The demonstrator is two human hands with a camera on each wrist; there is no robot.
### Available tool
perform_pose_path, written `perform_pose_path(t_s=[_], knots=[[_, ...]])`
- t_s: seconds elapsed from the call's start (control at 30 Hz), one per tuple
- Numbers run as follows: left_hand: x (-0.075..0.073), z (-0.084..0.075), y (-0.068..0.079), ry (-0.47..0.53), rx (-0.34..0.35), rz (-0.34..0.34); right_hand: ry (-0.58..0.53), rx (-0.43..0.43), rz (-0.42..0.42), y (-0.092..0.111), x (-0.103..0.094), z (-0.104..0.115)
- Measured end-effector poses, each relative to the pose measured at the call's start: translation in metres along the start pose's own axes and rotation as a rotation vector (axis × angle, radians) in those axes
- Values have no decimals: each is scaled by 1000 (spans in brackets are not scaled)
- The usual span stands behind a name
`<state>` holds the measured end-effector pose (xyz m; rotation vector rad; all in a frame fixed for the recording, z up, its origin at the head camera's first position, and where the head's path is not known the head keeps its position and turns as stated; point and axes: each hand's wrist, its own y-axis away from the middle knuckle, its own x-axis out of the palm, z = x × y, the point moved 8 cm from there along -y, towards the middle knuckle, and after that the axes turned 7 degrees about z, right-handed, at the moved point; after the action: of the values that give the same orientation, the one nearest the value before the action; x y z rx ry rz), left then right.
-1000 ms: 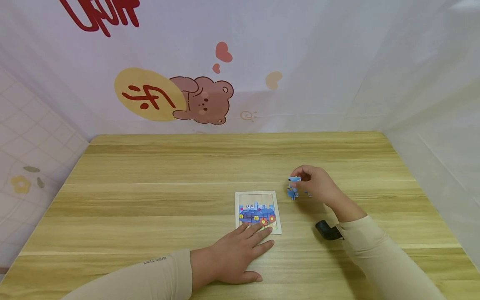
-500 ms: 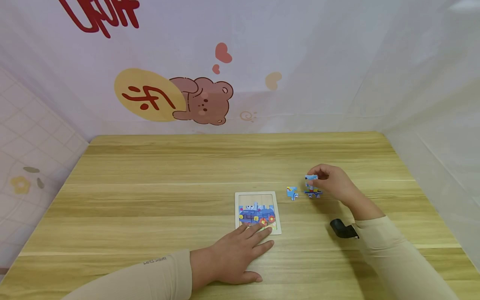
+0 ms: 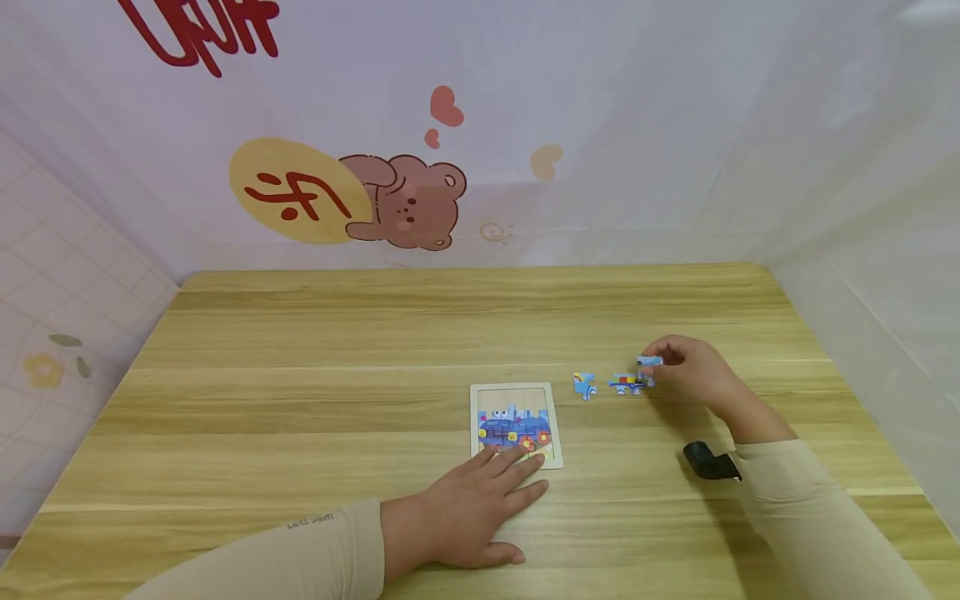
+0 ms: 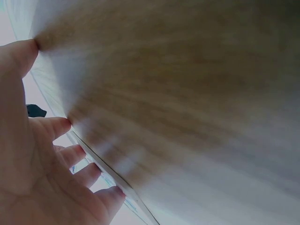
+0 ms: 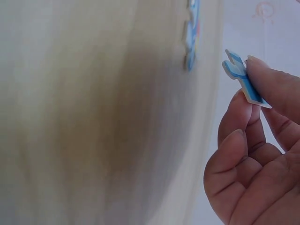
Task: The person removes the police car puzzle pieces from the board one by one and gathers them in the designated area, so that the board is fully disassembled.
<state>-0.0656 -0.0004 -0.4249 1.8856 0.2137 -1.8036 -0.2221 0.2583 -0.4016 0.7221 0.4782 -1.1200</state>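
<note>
My right hand pinches a blue-and-white jigsaw piece between thumb and fingers, over the right end of a row of loose jigsaw pieces. Another light blue piece lies left of that row. My left hand rests with spread, straight fingers on the lower edge of a white-framed jigsaw tray. A blue cartoon vehicle picture fills the tray's lower part, and bare wood shows in its upper part. In the left wrist view the fingertips touch the tray's edge.
The wooden table meets a pale curtain wall with a printed bear at the back. A black wrist-camera mount sticks out from the right sleeve, close above the table.
My right hand has moved right with the pinched piece, from above the left loose piece to the right end of the row. The left hand and tray have stayed put.
</note>
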Motion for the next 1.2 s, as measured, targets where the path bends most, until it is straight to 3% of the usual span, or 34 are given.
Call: perform_pose_path(t_s=[0.67, 1.2], knots=[[-1, 0, -1, -3, -3, 8, 14, 75, 54, 7, -3, -31], [1, 0, 0, 17, 0, 21, 116, 33, 58, 3, -2, -27]])
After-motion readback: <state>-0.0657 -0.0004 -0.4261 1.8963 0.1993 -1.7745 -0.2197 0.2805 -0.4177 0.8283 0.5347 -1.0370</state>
